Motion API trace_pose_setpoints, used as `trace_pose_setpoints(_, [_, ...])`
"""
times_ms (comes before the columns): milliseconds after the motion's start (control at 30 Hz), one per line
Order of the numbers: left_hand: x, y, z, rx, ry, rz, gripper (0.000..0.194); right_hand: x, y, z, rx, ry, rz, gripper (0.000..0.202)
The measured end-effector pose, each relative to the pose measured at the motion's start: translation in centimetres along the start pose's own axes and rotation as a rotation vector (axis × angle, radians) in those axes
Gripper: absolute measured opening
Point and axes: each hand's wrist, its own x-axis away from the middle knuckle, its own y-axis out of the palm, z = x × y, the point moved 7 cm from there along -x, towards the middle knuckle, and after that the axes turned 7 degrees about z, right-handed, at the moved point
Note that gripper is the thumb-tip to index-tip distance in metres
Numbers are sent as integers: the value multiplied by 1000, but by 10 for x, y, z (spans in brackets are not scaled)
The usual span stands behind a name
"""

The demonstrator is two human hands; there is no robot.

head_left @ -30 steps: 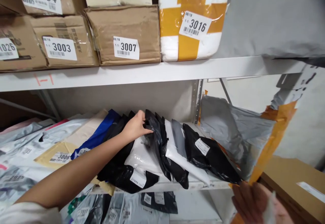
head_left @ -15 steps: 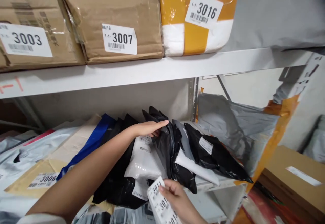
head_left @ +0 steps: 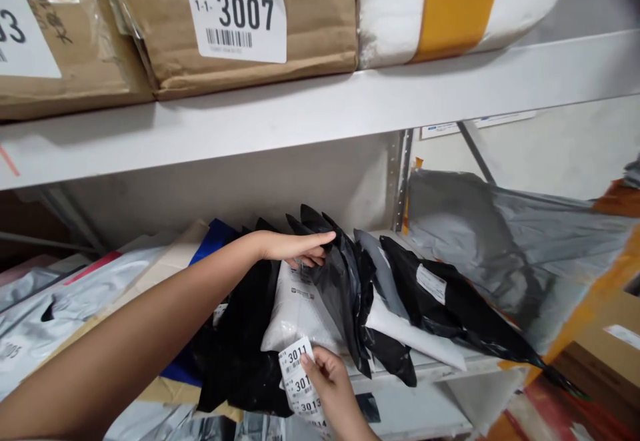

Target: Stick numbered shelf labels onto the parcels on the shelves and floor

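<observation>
My left hand (head_left: pixel 296 247) reaches across from the left over the standing row of parcels. Its fingers are stretched out against the tops of the dark poly mailers (head_left: pixel 340 281). Just below it, a white mailer (head_left: pixel 300 311) leans in the row. In my right hand (head_left: pixel 333 384), pinched between thumb and fingers, is a strip of number labels (head_left: pixel 303 381); 3011 and 3013 can be read on it. The strip hangs in front of the white mailer and a black mailer (head_left: pixel 250 374). The white mailer's lower edge is partly hidden by the strip.
A white shelf beam (head_left: pixel 300 114) crosses above my hands, bearing a carton (head_left: pixel 320 21) labelled 3007 and a white, orange-taped parcel (head_left: pixel 395 14). More black mailers (head_left: pixel 450 294) lie right, beside grey plastic sheeting (head_left: pixel 470 221). Grey mailers (head_left: pixel 110 287) fill the left.
The view has shifted closer and turned, so the upper shelf stands higher. The label strip has moved up slightly towards the white mailer. My left hand stays at the dark mailers' tops.
</observation>
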Motion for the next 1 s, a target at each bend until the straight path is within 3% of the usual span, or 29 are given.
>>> trace_pose_setpoints(67, [0,0,-5,7,5,8,71,1,-2,-4,-4,4,13,55])
trace_pose_setpoints(167, [-5,-4,-13,-51,34,45,58,8,10,-21,6,-60,-121,50])
trace_pose_setpoints(300, [-10,-5,-9,-249,138,65,45,39,67,-41,35,-335,-621,50])
trace_pose_setpoints(367, [-7,0,-7,-334,187,80,43,47,86,-33,35,-388,-701,52])
trace_pose_setpoints(467, [10,14,-21,-546,170,161,44,32,78,-4,36,-249,-395,50])
trace_pose_setpoints(533, [26,28,-47,-677,65,160,41,25,64,17,9,-98,-235,50])
trace_pose_setpoints(633, [52,53,-96,-775,-99,34,53,27,58,32,-121,46,-192,53])
trace_pose_setpoints(733, [71,66,-124,-778,-45,39,64,26,66,31,-271,112,-95,55])
trace_pose_setpoints(900, [95,66,-127,-754,207,152,56,17,94,29,-393,190,72,61])
trace_pose_setpoints(1000, [112,63,-120,-701,229,244,52,15,108,37,-389,221,105,62])
